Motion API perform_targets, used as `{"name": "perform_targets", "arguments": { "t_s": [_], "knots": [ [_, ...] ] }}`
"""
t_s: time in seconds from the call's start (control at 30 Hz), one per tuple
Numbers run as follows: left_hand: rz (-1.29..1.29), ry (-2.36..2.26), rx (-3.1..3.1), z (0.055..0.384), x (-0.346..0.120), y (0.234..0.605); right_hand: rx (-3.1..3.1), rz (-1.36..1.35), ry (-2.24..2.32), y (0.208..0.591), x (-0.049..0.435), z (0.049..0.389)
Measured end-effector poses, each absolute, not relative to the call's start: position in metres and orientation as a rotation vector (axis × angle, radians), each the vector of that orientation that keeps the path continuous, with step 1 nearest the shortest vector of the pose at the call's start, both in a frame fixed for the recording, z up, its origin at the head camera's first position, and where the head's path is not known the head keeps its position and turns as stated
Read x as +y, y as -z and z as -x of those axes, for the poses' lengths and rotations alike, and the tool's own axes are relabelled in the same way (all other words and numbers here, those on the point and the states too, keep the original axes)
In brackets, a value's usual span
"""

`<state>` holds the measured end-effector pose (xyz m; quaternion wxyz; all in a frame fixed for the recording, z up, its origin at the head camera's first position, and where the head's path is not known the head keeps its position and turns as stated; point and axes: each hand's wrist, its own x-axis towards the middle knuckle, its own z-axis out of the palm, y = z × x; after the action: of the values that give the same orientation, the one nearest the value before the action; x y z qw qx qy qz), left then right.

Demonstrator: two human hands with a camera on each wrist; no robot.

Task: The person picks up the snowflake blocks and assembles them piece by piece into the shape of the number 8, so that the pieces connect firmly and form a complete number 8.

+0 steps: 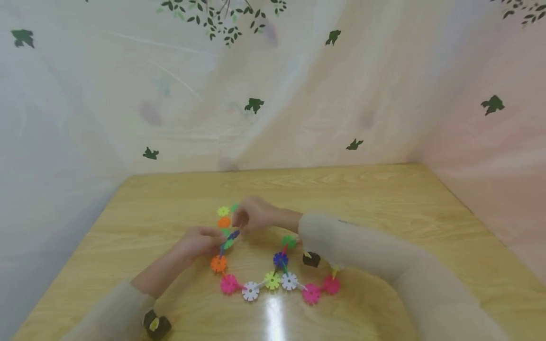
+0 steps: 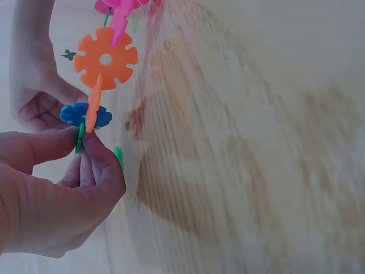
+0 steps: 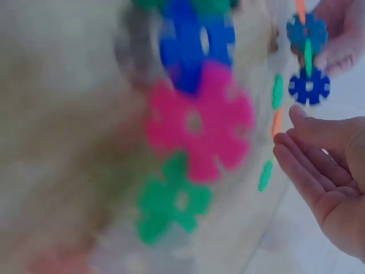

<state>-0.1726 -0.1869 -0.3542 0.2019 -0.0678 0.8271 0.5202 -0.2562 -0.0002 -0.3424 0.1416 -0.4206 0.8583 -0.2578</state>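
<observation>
My left hand (image 1: 198, 244) pinches a green notched plastic disc (image 2: 80, 138) between thumb and fingers. That disc joins a lighter blue disc (image 3: 307, 33) and a dark blue disc (image 3: 309, 87) at the end of a linked chain. My right hand (image 1: 255, 214) is beside this end, its thumb tip just below the dark blue disc, the fingers slightly bent and holding nothing visible. From the left hand the chain runs through an orange disc (image 1: 219, 264), pink and white discs to a yellow-green disc (image 1: 272, 281), then on toward the right forearm.
Loose discs lie past the hands: a yellow one (image 1: 223, 211), an orange one (image 1: 223, 222) and green ones. The right sleeve (image 1: 362, 241) hides part of the chain's right side. A printed cloth (image 1: 290, 118) hangs behind the wooden table (image 1: 362, 189).
</observation>
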Motion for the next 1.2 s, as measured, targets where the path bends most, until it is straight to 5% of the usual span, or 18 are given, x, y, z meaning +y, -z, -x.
{"name": "perform_targets", "arguments": {
  "t_s": [0.67,1.2],
  "knots": [
    [0.152,-1.5,2.29,0.164,-0.19,0.359,2.379,1.677,0.106,0.343,-0.038,0.277],
    [0.168,-1.442,2.296,0.163,-0.191,0.352,2.5,1.352,0.171,0.348,-0.016,0.283]
  ]
}}
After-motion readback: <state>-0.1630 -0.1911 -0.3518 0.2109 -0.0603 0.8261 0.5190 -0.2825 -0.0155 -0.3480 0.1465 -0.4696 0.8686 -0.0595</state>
